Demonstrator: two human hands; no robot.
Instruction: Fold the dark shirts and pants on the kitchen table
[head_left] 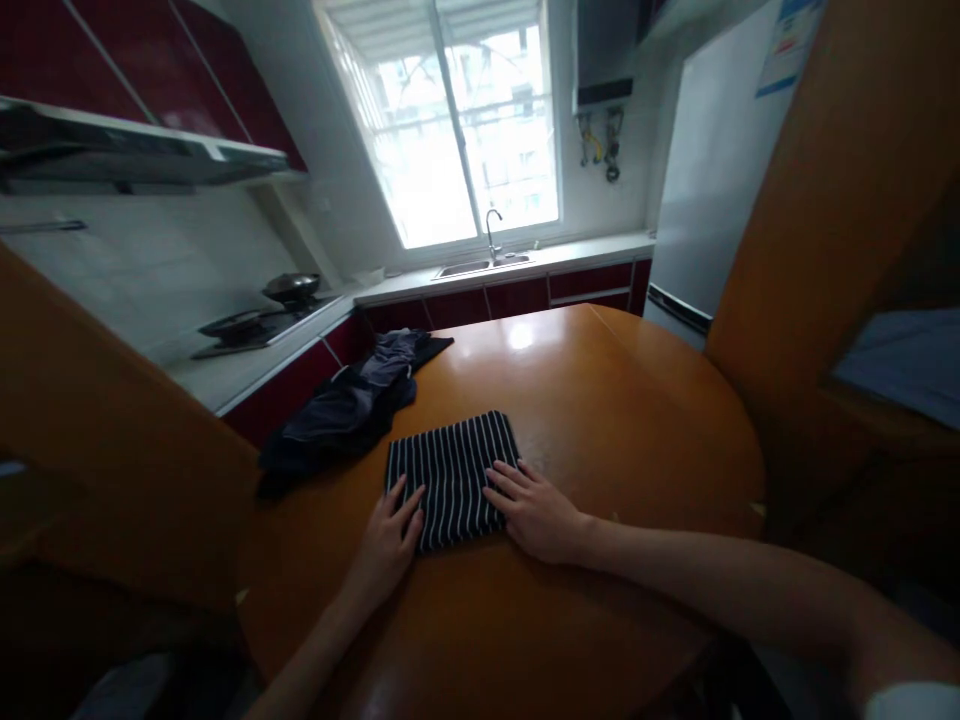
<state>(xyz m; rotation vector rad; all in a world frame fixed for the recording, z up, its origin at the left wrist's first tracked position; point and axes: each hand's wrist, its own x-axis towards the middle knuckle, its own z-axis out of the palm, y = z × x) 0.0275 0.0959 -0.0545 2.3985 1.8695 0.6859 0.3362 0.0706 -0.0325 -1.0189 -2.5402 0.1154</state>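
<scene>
A folded black cloth with white stripes (454, 480) lies flat on the wooden table (600, 400), roughly square in shape. At its left edge rests my left hand (391, 535), fingers spread over the fabric. My right hand (536, 510) lies on the right side of the cloth with fingers stretched out. Both palms face down, and neither hand grips the fabric. Farther left on the table is a crumpled heap of dark clothing (352, 405), apart from both hands.
Beyond the table runs a white counter with a sink (484, 266) and a faucet (492, 235) under a bright window. A stove with a wok (291, 288) stands at the left, a refrigerator (720, 170) at the right. The table's rounded edge curves close around me.
</scene>
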